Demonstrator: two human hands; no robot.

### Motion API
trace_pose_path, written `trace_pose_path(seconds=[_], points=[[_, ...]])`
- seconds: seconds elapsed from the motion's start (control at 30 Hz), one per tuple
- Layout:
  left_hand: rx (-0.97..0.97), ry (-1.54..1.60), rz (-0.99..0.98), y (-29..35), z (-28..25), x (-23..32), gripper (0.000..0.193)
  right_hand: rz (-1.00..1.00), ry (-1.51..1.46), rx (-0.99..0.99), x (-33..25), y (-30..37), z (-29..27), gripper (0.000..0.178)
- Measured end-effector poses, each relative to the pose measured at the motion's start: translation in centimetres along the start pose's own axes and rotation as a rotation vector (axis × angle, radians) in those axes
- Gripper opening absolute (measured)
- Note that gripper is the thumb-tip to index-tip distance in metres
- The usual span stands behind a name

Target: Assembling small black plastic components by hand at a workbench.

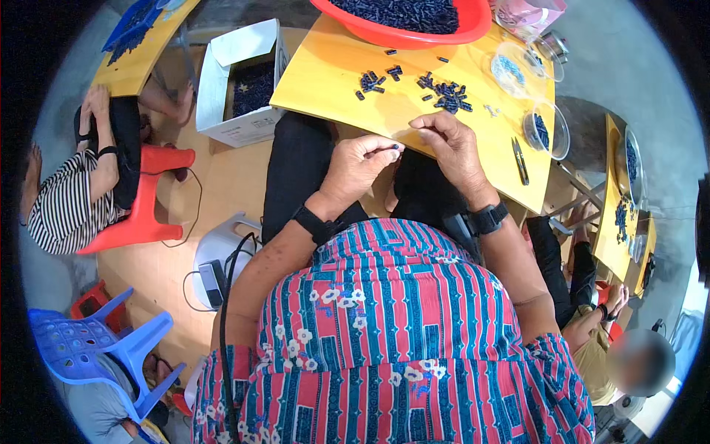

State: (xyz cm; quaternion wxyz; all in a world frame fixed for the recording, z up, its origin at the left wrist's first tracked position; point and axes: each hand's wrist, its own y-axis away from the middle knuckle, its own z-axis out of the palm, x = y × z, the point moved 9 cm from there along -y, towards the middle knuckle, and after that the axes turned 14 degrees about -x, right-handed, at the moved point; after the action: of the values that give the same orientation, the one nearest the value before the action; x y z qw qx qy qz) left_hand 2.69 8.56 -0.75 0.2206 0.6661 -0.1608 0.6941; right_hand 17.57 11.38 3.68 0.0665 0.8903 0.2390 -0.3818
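Note:
Just off the near edge of the yellow table (329,63), my left hand (359,170) pinches a small dark piece (396,147) between thumb and forefinger; only its tip shows. To its right, my right hand (452,152) is closed with thumb and forefinger together, and anything in that pinch is too small to tell. In front of my hands, short black cylindrical parts lie in a left pile (372,81) and a larger right pile (450,96). Black thread snips (521,161) rest right of my right hand.
At the table's far side stands a red basin (407,33) full of black parts. Clear cups (547,129) line the right edge, one holding light-blue bits (509,68). A white carton (240,81) is on the floor to the left. Other people sit nearby on both sides.

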Motion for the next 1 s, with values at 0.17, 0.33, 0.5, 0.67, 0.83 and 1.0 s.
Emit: trace_pose_path(seconds=[0.17,0.33,0.5,0.67,0.83,1.0], points=[[-0.004,0.0,-0.004,-0.2,0.5,-0.3,0.018,0.302,-0.91,-0.024,2.7,1.6,2.4,0.013],[-0.043,-0.009,0.003,-0.5,1.5,0.0,0.017,0.332,-1.079,-0.031,2.9,2.4,3.5,0.015],[-0.072,-0.001,0.013,-0.5,1.8,0.1,0.017,0.284,-1.129,-0.024,2.9,2.4,3.8,0.017],[-0.039,0.017,0.083,-0.4,1.8,0.4,0.015,0.294,-1.145,-0.041,2.9,2.5,4.2,0.016],[-0.039,-0.002,0.081,-0.5,1.6,0.1,0.015,0.269,-1.143,-0.044,2.7,2.4,4.0,0.016],[-0.04,0.01,0.06,-0.6,1.6,0.5,0.015,0.274,-1.099,-0.038,2.8,2.3,3.7,0.015]])
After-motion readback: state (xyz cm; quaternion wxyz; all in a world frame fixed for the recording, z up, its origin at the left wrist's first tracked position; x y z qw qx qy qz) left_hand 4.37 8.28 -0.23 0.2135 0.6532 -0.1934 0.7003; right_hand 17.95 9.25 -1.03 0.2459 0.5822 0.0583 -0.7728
